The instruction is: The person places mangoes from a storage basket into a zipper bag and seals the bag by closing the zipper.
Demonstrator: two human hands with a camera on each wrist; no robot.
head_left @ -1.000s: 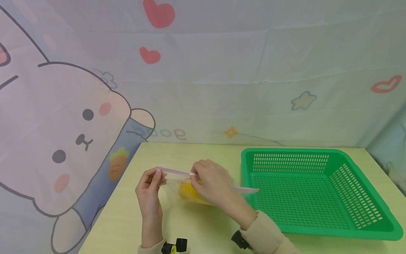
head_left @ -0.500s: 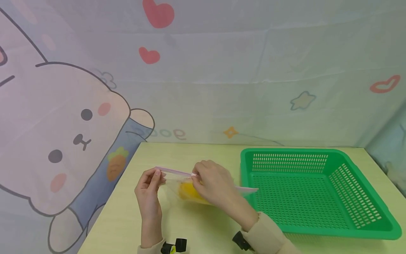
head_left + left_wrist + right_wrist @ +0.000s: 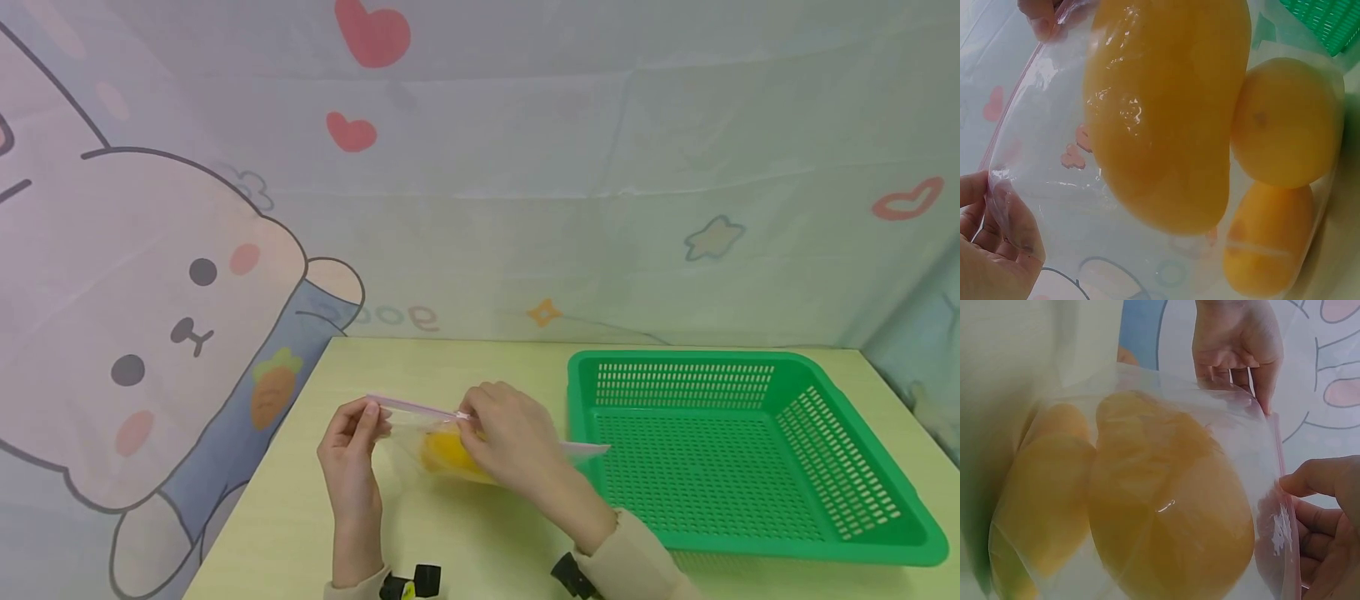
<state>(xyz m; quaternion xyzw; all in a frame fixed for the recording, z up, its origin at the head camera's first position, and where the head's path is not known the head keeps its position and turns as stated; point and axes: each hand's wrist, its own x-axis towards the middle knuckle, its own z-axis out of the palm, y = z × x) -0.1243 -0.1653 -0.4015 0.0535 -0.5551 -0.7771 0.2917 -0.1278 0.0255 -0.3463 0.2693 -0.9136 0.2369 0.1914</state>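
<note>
A clear zip bag (image 3: 405,440) with a pink closure strip (image 3: 412,407) hangs over the table between both hands. Large yellow mangoes (image 3: 1166,119) fill it; the left wrist view shows one big one beside two that look smaller. My left hand (image 3: 351,450) pinches the strip's left corner between thumb and fingers. Partway along, my right hand (image 3: 513,437) pinches the strip at a small whitish piece (image 3: 462,415), which looks like a slider. The strip's right end (image 3: 588,448) sticks out beyond the right hand, and that hand hides the bag's middle.
A green plastic basket (image 3: 810,550) with a mesh bottom stands on the right of the pale table (image 3: 277,533), close to the bag's right end. Behind the table hangs a printed cloth (image 3: 480,233) with a cartoon rabbit.
My right hand has slid slightly to the right along the strip, away from the left hand. The left hand keeps its hold on the corner.
</note>
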